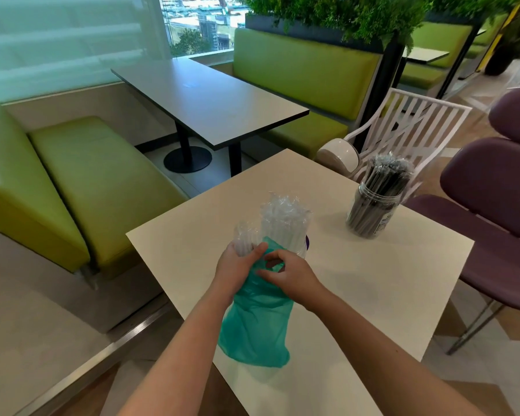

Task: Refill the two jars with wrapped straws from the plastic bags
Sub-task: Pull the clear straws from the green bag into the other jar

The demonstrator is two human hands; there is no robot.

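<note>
A teal plastic bag [257, 325] hangs over the cream table [373, 295], held up between both hands. My left hand [237, 265] grips a small bunch of clear wrapped straws [245, 238] sticking up out of the bag's mouth. My right hand [288, 274] pinches the bag's upper edge. Just behind the hands stands a jar [303, 250], mostly hidden, packed with clear wrapped straws [284, 220]. At the table's far right a clear plastic jar [371, 217] holds a full bundle of dark wrapped straws [386, 175].
A white slatted chair [409, 124] and a white round object [338, 153] stand beyond the table's far corner. Purple chairs [499, 205] line the right side. A green bench [81, 181] and a grey table [210, 100] lie to the left and ahead.
</note>
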